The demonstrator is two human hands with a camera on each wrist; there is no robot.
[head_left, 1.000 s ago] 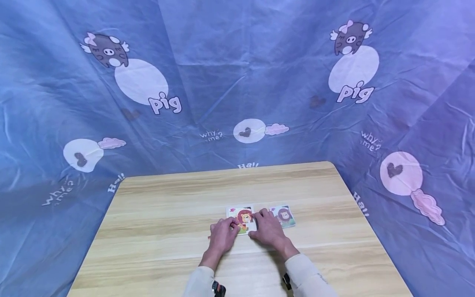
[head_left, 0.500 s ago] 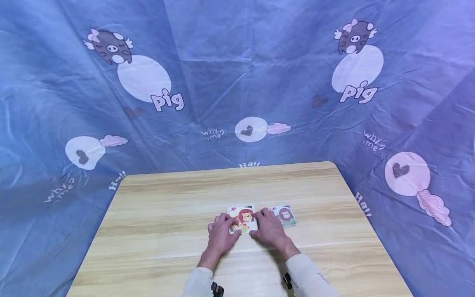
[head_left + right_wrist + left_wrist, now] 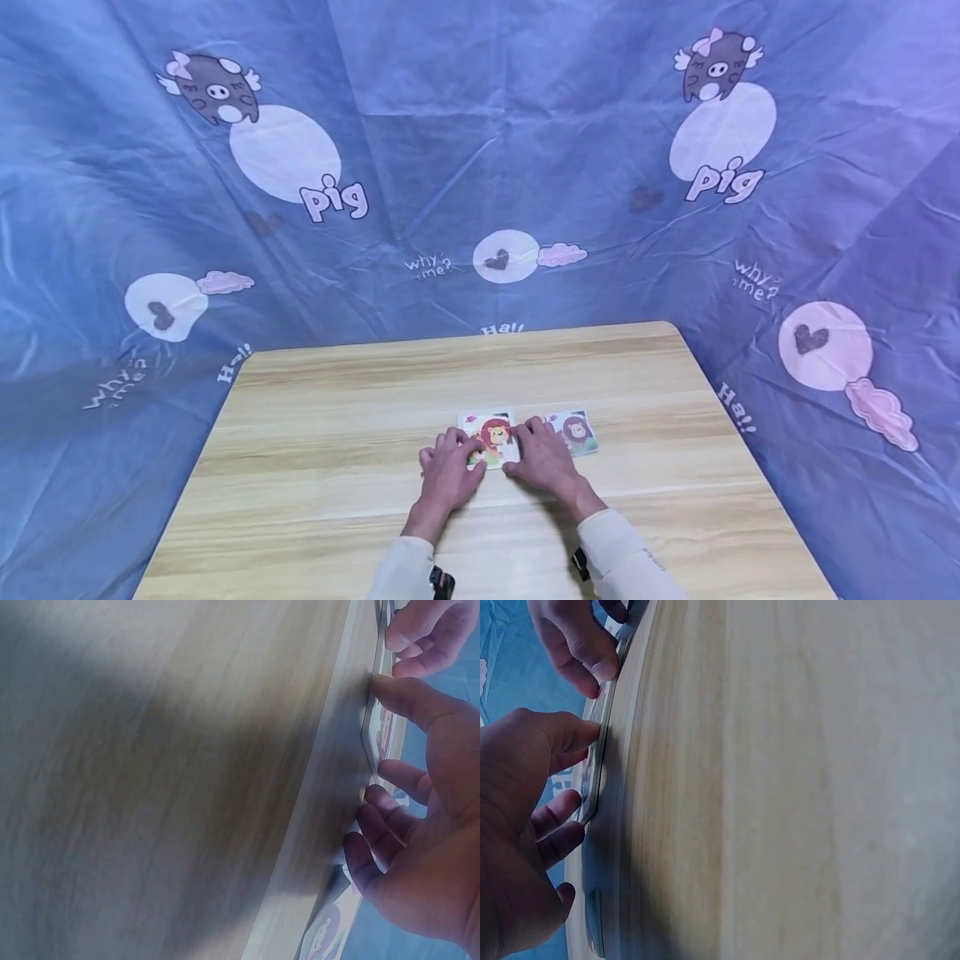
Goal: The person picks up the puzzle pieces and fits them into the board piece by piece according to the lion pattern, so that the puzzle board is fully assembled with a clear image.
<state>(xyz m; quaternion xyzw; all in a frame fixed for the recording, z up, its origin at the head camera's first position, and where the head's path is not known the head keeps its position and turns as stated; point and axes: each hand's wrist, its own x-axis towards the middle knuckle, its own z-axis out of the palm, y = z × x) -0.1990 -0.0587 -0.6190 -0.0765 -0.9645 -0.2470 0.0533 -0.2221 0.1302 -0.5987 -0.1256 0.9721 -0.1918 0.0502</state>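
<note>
A small lion jigsaw puzzle [image 3: 497, 435] lies flat on the table, with a bare white patch at its lower right. My left hand [image 3: 450, 472] holds its left side, thumb at the near edge and fingers over the picture. On the opposite side, my right hand [image 3: 545, 457] braces the board, thumb at the near edge and index finger by the right edge. The left wrist view shows the board's edge [image 3: 598, 761] from the side, both thumbs touching it. Beyond my right hand lies a paler lion picture card [image 3: 577, 432], partly covered by its fingers.
The wooden table [image 3: 337, 417] has a blue printed cloth [image 3: 420, 167] hanging around its back and sides. A small loose flat piece [image 3: 594, 922] lies on the table beside my left hand's outer fingers.
My left hand has gone from pinching near the puzzle's lower left to lying lower over it, thumb spread to the near edge. My right hand has stayed in place.
</note>
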